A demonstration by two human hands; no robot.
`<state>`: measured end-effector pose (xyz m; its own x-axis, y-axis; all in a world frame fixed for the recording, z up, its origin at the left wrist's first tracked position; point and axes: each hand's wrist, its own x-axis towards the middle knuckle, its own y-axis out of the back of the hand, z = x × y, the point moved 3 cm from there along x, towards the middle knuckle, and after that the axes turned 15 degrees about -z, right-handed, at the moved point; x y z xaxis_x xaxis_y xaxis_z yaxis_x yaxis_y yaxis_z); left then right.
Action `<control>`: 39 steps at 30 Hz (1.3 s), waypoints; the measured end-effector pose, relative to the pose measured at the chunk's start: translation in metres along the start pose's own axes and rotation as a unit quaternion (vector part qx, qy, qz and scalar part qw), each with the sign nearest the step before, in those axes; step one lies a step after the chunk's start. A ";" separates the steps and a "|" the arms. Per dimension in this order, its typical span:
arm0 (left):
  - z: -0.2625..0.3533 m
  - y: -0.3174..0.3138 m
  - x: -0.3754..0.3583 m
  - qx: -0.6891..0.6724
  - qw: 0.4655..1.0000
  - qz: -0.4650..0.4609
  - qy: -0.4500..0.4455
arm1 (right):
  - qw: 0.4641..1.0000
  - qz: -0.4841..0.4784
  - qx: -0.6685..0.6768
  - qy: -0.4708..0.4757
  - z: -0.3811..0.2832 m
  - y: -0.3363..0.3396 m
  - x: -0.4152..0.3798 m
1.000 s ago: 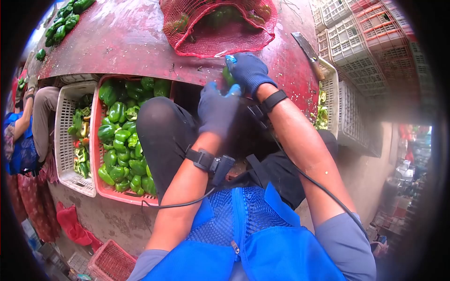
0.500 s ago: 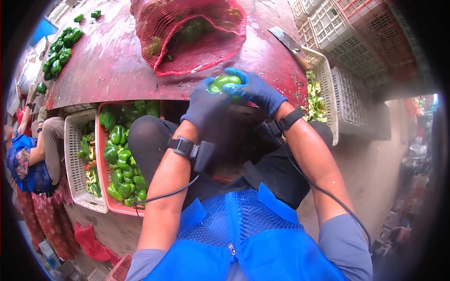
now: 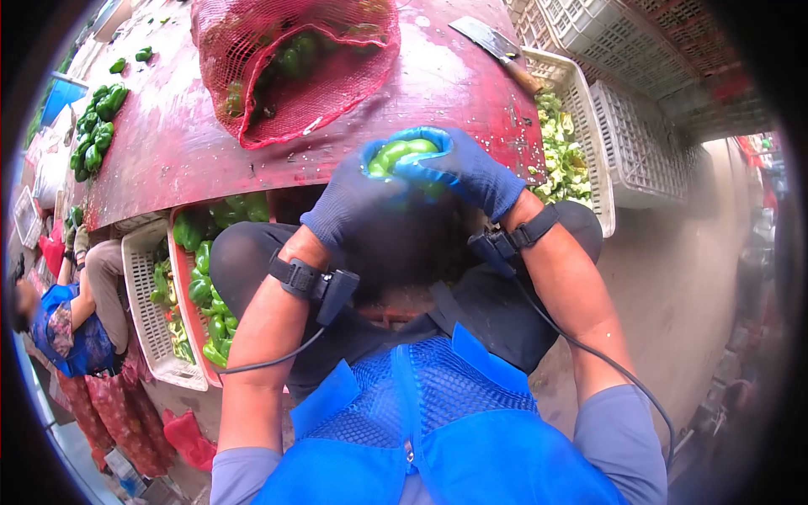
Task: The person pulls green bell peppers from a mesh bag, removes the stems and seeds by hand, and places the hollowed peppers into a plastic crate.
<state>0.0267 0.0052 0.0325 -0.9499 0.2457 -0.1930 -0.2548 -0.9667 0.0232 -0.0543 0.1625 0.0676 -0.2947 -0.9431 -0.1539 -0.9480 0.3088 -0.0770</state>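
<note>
Just off the near edge of the red table, a green bell pepper [image 3: 390, 155] is held between both blue-gloved hands. My left hand [image 3: 352, 195] wraps its left and lower side, and the fingers are partly hidden. On the other side, my right hand [image 3: 473, 171] curls over it, with fingers across the top and front. Beyond the hands, a red mesh bag [image 3: 225, 52] lies with its mouth facing me and green peppers inside. A cleaver [image 3: 488, 42] with a wooden handle rests on the table to the right, touched by neither hand.
An orange crate [image 3: 188, 296] of green peppers stands left of my knee, beside a white crate [image 3: 145, 315] of trimmings. On the right, another crate [image 3: 603, 172] holds pale green scraps. More peppers [image 3: 94, 135] lie at the table's far left. A person [image 3: 71, 324] sits at left.
The camera view has turned, so the bag, cleaver and crates appear farther left. Both hands keep hold of the pepper, with the right hand's fingers now lying more across its front.
</note>
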 end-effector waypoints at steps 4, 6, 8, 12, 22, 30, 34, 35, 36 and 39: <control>0.000 0.003 -0.002 -0.078 0.997 -0.019 0.016 | 0.997 -0.016 0.074 0.024 0.005 0.002 0.000; 0.000 0.002 -0.003 -0.131 0.991 -0.021 0.026 | 0.996 -0.023 0.072 0.038 0.014 0.009 0.002; -0.003 0.006 -0.003 -0.151 0.988 -0.018 0.008 | 0.997 -0.002 0.051 0.052 0.024 0.015 0.005; -0.012 0.014 0.000 -0.163 0.986 -0.022 -0.032 | 0.976 0.007 0.219 -0.006 0.017 0.016 0.001; -0.020 0.017 -0.004 -0.240 0.967 -0.047 -0.078 | 0.970 -0.020 0.241 0.016 0.052 0.024 0.006; 0.006 0.009 -0.012 -0.133 0.985 -0.037 -0.103 | 0.992 0.057 0.111 0.028 0.057 0.023 0.006; 0.003 0.002 -0.020 -0.098 0.987 0.000 -0.130 | 0.985 0.093 0.137 0.049 0.059 0.017 0.006; 0.003 0.002 -0.023 -0.087 0.988 0.002 -0.131 | 0.977 0.088 0.183 0.058 0.054 0.014 0.008; 0.005 0.002 -0.025 -0.084 0.988 0.004 -0.132 | 0.978 0.085 0.183 0.060 0.049 0.009 0.008; 0.013 -0.004 -0.035 -0.062 0.988 -0.001 -0.139 | 0.975 0.125 0.173 0.068 0.044 0.003 0.008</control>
<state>0.0581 0.0011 0.0516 -0.9670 0.2403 0.0849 -0.2483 -0.9633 -0.1016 -0.0540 0.1617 0.0227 -0.5469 -0.8333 -0.0809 -0.7542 0.5323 -0.3845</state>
